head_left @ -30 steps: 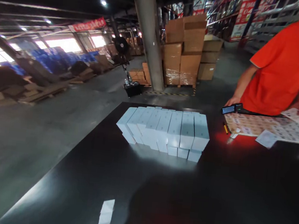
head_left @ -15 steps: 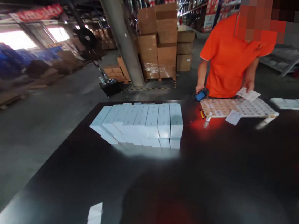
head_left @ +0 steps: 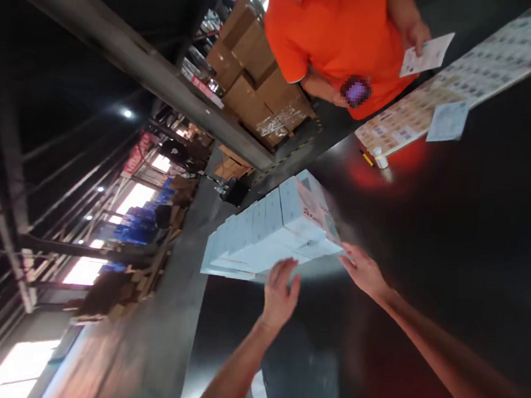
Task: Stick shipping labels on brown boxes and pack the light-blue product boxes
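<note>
Head view: white boxes (head_left: 261,234) sit in a tight block mid-frame, a pinkish label (head_left: 315,210) on top; the open right hand (head_left: 363,271) touches them, the open left hand (head_left: 279,293) just beside.

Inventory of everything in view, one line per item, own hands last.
white boxes: many, white, stacked block on the table
table: one, black, under everything
label sheet: one, cream and white, on the table
paper slips: one, pale, on the sheet
co-worker: one, orange polo, beyond the table
paper slip: one, white, in co-worker's hand
handheld device: one, blurred, in co-worker's other hand
marker: one, yellow, on the table by the sheet
cartons: several, brown, stacked on a pallet behind
column: one, grey, behind the table
left hand: one, open, fingertips at the stack's long side
right hand: one, open, fingers at the stack's end
</note>
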Action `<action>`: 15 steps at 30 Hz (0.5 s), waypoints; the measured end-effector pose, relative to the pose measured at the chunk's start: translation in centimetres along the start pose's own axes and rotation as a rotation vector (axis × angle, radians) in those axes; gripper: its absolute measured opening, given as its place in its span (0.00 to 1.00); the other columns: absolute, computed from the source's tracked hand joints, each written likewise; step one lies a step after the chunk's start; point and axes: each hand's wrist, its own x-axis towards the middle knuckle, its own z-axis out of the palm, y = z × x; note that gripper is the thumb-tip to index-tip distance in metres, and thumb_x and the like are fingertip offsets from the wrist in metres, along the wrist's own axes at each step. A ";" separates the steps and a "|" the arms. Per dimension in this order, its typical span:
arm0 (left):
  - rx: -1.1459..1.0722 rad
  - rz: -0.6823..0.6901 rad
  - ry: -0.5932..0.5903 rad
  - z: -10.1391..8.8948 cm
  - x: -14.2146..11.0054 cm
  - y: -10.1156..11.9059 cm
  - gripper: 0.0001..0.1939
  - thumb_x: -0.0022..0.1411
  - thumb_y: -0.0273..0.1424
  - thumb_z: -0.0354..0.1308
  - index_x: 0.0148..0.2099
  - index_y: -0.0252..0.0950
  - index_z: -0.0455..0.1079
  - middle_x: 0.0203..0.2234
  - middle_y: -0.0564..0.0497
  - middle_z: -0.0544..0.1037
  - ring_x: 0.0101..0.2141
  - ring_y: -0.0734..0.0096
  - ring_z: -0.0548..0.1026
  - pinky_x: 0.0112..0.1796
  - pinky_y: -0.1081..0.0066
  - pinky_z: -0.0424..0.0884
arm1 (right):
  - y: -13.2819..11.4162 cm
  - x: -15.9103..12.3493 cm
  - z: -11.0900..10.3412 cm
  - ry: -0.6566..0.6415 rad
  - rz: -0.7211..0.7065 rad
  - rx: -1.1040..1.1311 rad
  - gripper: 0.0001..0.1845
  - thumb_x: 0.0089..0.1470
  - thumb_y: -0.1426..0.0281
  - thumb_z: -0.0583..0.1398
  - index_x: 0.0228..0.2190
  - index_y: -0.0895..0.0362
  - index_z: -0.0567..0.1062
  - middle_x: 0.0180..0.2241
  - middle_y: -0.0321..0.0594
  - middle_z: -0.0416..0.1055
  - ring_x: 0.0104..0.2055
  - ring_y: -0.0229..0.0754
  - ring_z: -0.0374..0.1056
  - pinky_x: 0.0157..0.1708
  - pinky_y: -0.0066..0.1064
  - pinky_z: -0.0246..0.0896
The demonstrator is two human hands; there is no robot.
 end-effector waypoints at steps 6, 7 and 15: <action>0.386 0.103 0.108 -2.7 15.0 0.2 0.31 0.69 0.46 0.48 0.65 0.32 0.62 0.65 0.34 0.63 0.68 0.47 0.51 0.64 0.44 0.52 | -2.2 7.6 2.7 -0.052 -0.071 0.192 0.38 0.59 0.61 0.59 0.66 0.56 0.53 0.65 0.50 0.56 0.63 0.51 0.60 0.63 0.46 0.56; 0.425 0.064 0.073 -2.1 16.2 0.3 0.31 0.69 0.47 0.46 0.65 0.32 0.63 0.65 0.34 0.62 0.69 0.45 0.49 0.64 0.41 0.48 | -2.7 8.6 2.8 -0.049 -0.111 0.237 0.40 0.58 0.60 0.60 0.67 0.55 0.52 0.67 0.49 0.54 0.66 0.51 0.57 0.65 0.46 0.53; 0.157 0.216 -0.053 2.5 15.9 7.4 0.31 0.73 0.44 0.32 0.68 0.35 0.58 0.62 0.40 0.69 0.66 0.56 0.58 0.68 0.47 0.44 | -5.5 10.6 1.3 -0.079 -0.168 0.752 0.43 0.59 0.44 0.53 0.67 0.51 0.50 0.67 0.43 0.54 0.67 0.49 0.55 0.64 0.44 0.56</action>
